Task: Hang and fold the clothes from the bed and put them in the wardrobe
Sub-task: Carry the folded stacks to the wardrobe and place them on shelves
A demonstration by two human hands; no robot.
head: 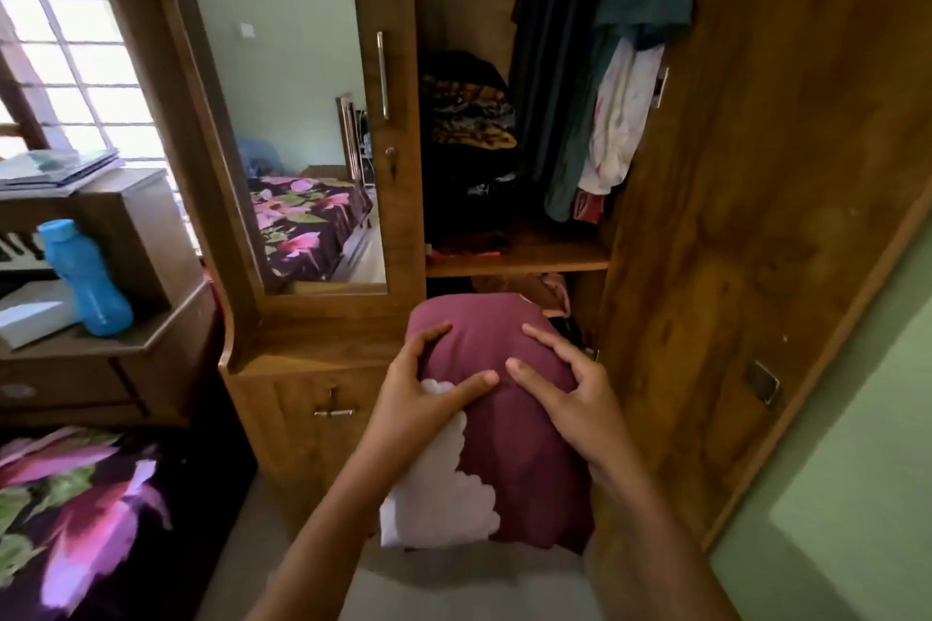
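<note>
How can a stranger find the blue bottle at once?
Start at the window on the left; a wooden desk stands below it. The blue bottle stands upright on its ledge, beside a white box, the only bright blue thing there.

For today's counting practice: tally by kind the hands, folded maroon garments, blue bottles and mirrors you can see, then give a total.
Hands: 2, left hand and right hand
Folded maroon garment: 1
Blue bottle: 1
Mirror: 1
Total: 5
</note>
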